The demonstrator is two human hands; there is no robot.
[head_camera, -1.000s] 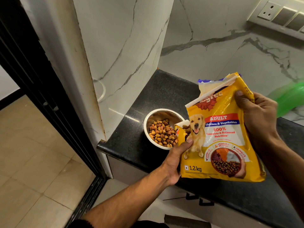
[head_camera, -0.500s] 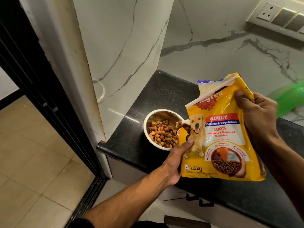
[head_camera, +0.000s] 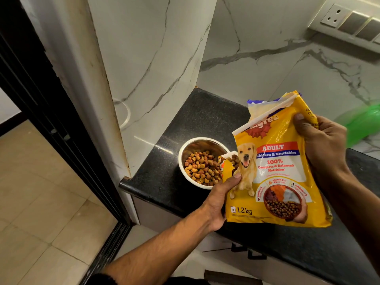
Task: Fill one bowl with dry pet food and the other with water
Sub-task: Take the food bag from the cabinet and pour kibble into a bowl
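Note:
A steel bowl (head_camera: 186,150) with a white rim stands on the black counter (head_camera: 205,118), holding a heap of brown and orange kibble (head_camera: 202,168). A yellow pet food bag (head_camera: 275,171) is tilted over the bowl's right side, its torn lower corner open with kibble showing at the mouth. My left hand (head_camera: 221,197) grips the bag's lower left edge beside that corner. My right hand (head_camera: 320,142) holds the bag's upper right side. Only one bowl is in view.
White marble walls close the counter's left and back. A green plastic object (head_camera: 364,124) lies at the right behind my right hand. A socket and switch panel (head_camera: 349,21) sits high on the wall. The counter's edge drops to a tiled floor (head_camera: 41,202) on the left.
The kibble heap in the bowl has grown a little and kibble has come to the bag's torn corner. Both hands and the bag have barely moved.

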